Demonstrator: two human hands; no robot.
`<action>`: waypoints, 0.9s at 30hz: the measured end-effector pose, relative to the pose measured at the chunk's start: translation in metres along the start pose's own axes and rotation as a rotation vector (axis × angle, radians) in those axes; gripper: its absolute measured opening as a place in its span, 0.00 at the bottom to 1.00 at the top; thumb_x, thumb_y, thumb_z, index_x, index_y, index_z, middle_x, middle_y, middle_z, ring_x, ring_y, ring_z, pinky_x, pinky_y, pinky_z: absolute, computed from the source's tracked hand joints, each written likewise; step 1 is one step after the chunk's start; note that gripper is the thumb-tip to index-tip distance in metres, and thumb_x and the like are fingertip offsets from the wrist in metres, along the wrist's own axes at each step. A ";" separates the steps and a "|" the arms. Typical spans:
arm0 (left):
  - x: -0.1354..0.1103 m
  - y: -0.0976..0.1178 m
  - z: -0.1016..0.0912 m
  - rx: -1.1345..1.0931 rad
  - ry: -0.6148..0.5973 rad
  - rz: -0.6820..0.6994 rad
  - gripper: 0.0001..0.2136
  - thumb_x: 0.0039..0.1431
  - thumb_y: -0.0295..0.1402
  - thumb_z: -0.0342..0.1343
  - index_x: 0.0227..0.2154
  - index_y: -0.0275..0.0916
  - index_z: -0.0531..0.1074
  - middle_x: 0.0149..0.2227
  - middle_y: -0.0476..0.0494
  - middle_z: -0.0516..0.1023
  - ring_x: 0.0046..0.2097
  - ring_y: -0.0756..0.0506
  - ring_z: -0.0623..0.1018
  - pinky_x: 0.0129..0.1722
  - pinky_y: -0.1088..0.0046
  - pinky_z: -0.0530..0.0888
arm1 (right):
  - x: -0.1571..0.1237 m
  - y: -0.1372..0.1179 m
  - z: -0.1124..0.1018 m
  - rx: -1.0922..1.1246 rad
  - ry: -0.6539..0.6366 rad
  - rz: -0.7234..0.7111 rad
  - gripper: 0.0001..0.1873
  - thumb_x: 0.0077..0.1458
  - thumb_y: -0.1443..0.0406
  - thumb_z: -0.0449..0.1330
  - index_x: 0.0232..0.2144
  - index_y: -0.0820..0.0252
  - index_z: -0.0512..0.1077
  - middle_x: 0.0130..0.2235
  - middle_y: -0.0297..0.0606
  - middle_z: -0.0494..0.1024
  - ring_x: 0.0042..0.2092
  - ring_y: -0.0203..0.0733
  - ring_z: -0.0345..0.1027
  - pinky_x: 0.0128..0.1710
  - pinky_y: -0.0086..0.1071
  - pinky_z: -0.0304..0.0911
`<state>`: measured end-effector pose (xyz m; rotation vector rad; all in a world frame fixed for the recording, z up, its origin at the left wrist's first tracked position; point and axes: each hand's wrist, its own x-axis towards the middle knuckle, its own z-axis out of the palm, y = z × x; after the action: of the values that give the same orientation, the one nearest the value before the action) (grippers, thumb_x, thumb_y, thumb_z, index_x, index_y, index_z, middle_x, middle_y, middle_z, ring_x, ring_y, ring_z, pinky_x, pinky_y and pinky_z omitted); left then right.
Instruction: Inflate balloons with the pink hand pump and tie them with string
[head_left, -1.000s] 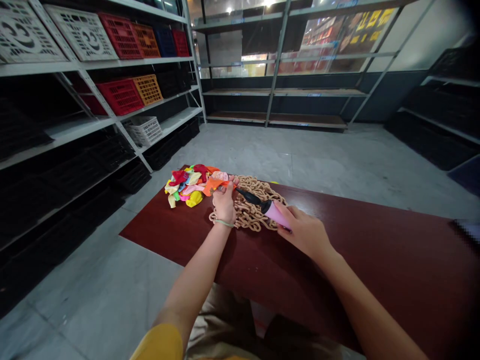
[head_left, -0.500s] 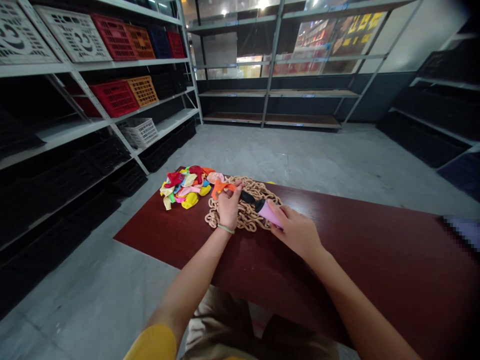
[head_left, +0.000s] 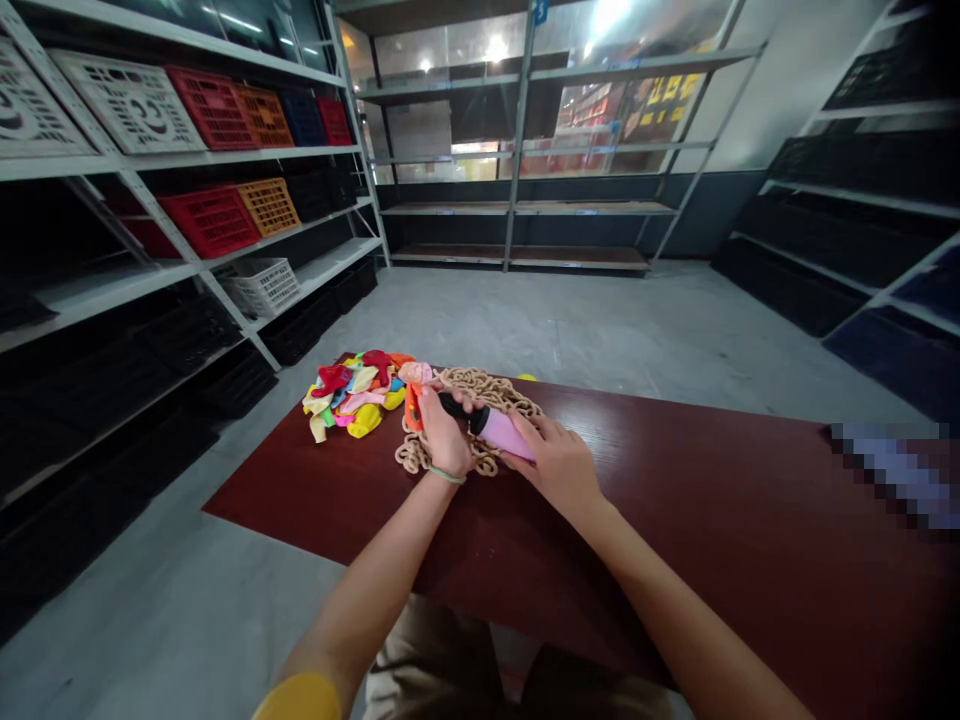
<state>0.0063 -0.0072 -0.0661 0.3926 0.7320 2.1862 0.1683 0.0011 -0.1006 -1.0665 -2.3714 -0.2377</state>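
My left hand [head_left: 444, 440] is closed around an orange balloon [head_left: 412, 408] and the black front end of a hand balloon pump. The balloon's neck is hidden behind my fingers, so I cannot tell how far it sits over the nozzle. My right hand [head_left: 556, 455] grips the pump's pink-purple barrel [head_left: 504, 432] from the right. Beneath both hands lies a heap of beige chain-like links [head_left: 487, 385]. Just left of it is a pile of limp, many-coloured balloons [head_left: 356, 392].
Everything rests on a dark red-brown table [head_left: 690, 500]. A blurred purple object [head_left: 892, 470] lies at its right end. Something yellow [head_left: 527, 378] shows past the far edge. Shelves with plastic crates [head_left: 210, 218] stand left, more racks [head_left: 517, 210] ahead.
My left hand has turned and slid forward along the black nozzle with the orange balloon, closing over more of it. Both hands are closer together. The camera view has shifted slightly.
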 end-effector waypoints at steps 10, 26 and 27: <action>0.081 0.046 -0.006 0.053 0.172 0.199 0.07 0.56 0.33 0.51 0.26 0.41 0.58 0.19 0.57 0.60 0.17 0.55 0.61 0.21 0.76 0.65 | -0.004 0.053 0.002 -0.134 -0.037 0.056 0.23 0.56 0.60 0.59 0.55 0.54 0.66 0.43 0.41 0.75 0.42 0.46 0.65 0.37 0.34 0.51; 0.013 -0.016 0.003 0.095 -0.044 -0.002 0.10 0.59 0.38 0.53 0.28 0.40 0.60 0.22 0.54 0.64 0.20 0.54 0.65 0.28 0.71 0.74 | -0.014 0.029 0.013 0.005 0.014 0.029 0.23 0.57 0.57 0.58 0.53 0.57 0.66 0.46 0.40 0.78 0.39 0.43 0.71 0.33 0.32 0.56; 0.015 -0.014 0.002 0.103 -0.024 0.002 0.10 0.59 0.38 0.53 0.28 0.40 0.60 0.22 0.54 0.64 0.20 0.54 0.65 0.29 0.69 0.74 | -0.013 0.029 0.013 -0.011 0.019 0.010 0.23 0.57 0.57 0.58 0.53 0.58 0.66 0.45 0.40 0.78 0.40 0.43 0.71 0.33 0.32 0.56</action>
<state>0.0056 0.0126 -0.0729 0.4710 0.8339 2.1479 0.1920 0.0172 -0.1200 -1.0763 -2.3498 -0.2568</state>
